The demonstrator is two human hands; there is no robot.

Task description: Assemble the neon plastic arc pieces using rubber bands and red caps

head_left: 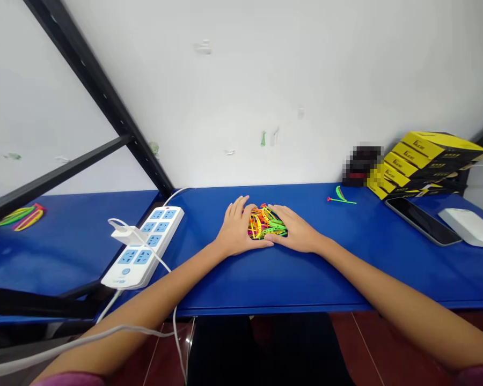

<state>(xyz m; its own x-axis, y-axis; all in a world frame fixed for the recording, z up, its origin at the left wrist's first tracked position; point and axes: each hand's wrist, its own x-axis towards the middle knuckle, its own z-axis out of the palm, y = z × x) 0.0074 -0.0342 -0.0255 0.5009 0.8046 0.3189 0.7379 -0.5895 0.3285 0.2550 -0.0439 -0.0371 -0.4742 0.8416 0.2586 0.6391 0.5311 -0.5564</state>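
A small heap of bright plastic pieces (261, 222) in yellow, orange, green and pink lies on the blue tabletop. Some are curved strips with holes. My left hand (237, 228) curves around the heap's left side, fingers stretched and slightly spread. From the right, my right hand (295, 228) cups the other side, its fingers along the back edge and its thumb at the front. The two thumbs meet or nearly meet in front of the heap. Part of the heap is hidden by the hands. Behind, to the right, lie a loose green curved piece (340, 193) and a thin pink-tipped green stick (344, 201).
At left are a white power strip (148, 249) with cables, a black metal frame (116, 115) and more coloured pieces (24, 217). Yellow-black boxes (422, 161), a phone (422, 221) and a white device (470, 226) occupy the right. A white wall (241, 96) stands behind.
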